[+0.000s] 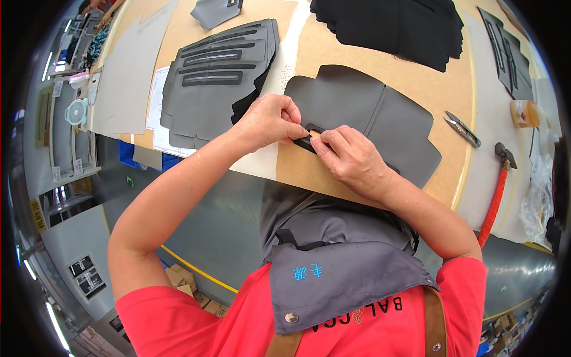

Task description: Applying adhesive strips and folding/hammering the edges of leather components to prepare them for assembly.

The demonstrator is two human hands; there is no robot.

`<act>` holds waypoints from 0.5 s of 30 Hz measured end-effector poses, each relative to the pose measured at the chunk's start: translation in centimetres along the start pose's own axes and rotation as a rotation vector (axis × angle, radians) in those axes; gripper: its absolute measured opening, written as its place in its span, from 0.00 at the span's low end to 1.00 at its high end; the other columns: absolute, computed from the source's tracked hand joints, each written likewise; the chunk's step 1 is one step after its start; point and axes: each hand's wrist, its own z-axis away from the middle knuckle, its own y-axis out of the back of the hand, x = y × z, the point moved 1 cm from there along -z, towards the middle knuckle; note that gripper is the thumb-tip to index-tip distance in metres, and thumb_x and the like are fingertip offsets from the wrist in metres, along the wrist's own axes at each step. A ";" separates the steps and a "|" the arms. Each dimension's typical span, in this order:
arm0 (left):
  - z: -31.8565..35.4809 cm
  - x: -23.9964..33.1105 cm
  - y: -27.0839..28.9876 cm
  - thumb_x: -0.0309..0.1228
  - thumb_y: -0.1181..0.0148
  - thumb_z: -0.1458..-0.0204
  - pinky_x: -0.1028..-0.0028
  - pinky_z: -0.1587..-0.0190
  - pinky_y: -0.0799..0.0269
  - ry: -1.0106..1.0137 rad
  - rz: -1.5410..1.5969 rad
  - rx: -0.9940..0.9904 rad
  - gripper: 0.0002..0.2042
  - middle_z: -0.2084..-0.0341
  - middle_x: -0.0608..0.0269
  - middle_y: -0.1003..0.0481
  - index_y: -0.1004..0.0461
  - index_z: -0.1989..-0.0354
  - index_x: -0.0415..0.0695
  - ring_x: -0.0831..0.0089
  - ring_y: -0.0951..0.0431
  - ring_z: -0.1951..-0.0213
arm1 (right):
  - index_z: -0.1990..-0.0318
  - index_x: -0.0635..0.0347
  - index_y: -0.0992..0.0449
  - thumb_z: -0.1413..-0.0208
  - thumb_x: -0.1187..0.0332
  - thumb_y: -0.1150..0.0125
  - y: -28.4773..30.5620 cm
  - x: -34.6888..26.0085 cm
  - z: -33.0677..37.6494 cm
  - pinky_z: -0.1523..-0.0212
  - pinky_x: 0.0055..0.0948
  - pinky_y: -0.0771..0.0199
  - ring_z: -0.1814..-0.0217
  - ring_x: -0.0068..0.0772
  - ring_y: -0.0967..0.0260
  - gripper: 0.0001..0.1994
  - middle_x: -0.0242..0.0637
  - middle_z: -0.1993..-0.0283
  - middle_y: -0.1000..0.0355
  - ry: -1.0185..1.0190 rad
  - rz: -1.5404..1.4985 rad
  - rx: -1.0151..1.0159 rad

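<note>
Grey cut fabric panel (380, 113), flat on workbench (369, 53), both hands' grips pinching its black slot trim (306, 141).

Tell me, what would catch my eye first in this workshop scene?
Most striking are the two bare hands meeting at the middle of the table: the left hand and right hand both pinch a small black strip against a grey cut-out panel. To the left lies a stack of grey slotted panels, and at the right edge a red-handled hammer sits near small metal snips.
</note>
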 end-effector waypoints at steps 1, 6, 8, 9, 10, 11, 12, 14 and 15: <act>0.1 0.1 0.0 0.22 0.25 0.50 0.76 0.66 0.18 0.001 -0.005 -0.010 0.11 0.74 0.66 0.25 0.26 0.70 0.40 0.79 0.21 0.70 | 0.55 0.71 0.20 0.48 0.75 0.37 0.0 0.0 0.0 0.60 0.31 0.25 0.59 0.34 0.31 0.13 0.36 0.63 0.32 0.000 0.004 -0.002; 0.3 0.2 0.1 0.22 0.27 0.49 0.76 0.65 0.18 -0.017 0.016 -0.003 0.10 0.75 0.66 0.25 0.27 0.71 0.40 0.79 0.21 0.69 | 0.56 0.70 0.20 0.47 0.75 0.37 -0.1 0.0 0.2 0.60 0.32 0.25 0.59 0.34 0.31 0.12 0.36 0.63 0.32 0.026 0.030 0.007; 0.4 -0.3 0.1 0.22 0.28 0.49 0.76 0.65 0.18 -0.025 0.027 0.014 0.10 0.75 0.66 0.24 0.27 0.71 0.40 0.79 0.20 0.69 | 0.56 0.68 0.20 0.47 0.74 0.37 -0.1 0.0 0.2 0.60 0.32 0.26 0.59 0.34 0.31 0.11 0.36 0.63 0.31 0.022 0.028 0.017; 0.5 -0.9 0.0 0.22 0.29 0.48 0.77 0.65 0.17 -0.068 0.054 0.036 0.08 0.74 0.66 0.24 0.25 0.70 0.39 0.79 0.21 0.68 | 0.56 0.68 0.20 0.47 0.74 0.37 0.0 -0.1 0.1 0.60 0.32 0.26 0.59 0.34 0.31 0.11 0.36 0.63 0.31 0.031 0.031 0.019; 0.5 -1.1 -0.2 0.22 0.30 0.47 0.77 0.65 0.17 -0.114 0.079 0.051 0.06 0.73 0.66 0.23 0.23 0.68 0.37 0.80 0.21 0.68 | 0.56 0.68 0.20 0.47 0.74 0.37 0.0 -0.1 0.1 0.59 0.32 0.26 0.59 0.34 0.30 0.11 0.36 0.62 0.31 0.022 0.035 0.006; 0.7 -1.4 -0.6 0.22 0.30 0.47 0.77 0.65 0.17 -0.121 0.080 0.053 0.06 0.73 0.66 0.23 0.23 0.68 0.37 0.80 0.21 0.68 | 0.55 0.68 0.20 0.47 0.74 0.37 0.1 -0.1 0.1 0.59 0.32 0.26 0.59 0.34 0.30 0.12 0.36 0.62 0.31 0.012 0.039 -0.008; 1.3 -1.9 -1.2 0.22 0.31 0.46 0.76 0.64 0.18 -0.248 0.003 0.204 0.04 0.72 0.66 0.22 0.21 0.65 0.37 0.79 0.20 0.68 | 0.55 0.68 0.20 0.47 0.74 0.37 0.1 0.0 0.1 0.59 0.32 0.26 0.59 0.34 0.30 0.12 0.36 0.62 0.31 0.015 0.044 -0.009; 3.2 -2.8 -2.5 0.20 0.34 0.44 0.69 0.59 0.20 -0.555 -0.265 0.454 0.09 0.65 0.62 0.20 0.16 0.55 0.40 0.71 0.19 0.64 | 0.55 0.67 0.21 0.46 0.74 0.38 0.3 0.0 0.1 0.58 0.32 0.25 0.58 0.34 0.30 0.11 0.36 0.62 0.30 0.016 0.046 -0.014; 3.4 -3.7 -3.3 0.20 0.34 0.44 0.69 0.59 0.20 -0.560 -0.261 0.453 0.09 0.65 0.62 0.20 0.16 0.55 0.40 0.71 0.19 0.64 | 0.55 0.67 0.21 0.46 0.74 0.38 0.3 0.0 0.2 0.58 0.32 0.25 0.58 0.34 0.30 0.11 0.36 0.62 0.30 0.015 0.051 -0.018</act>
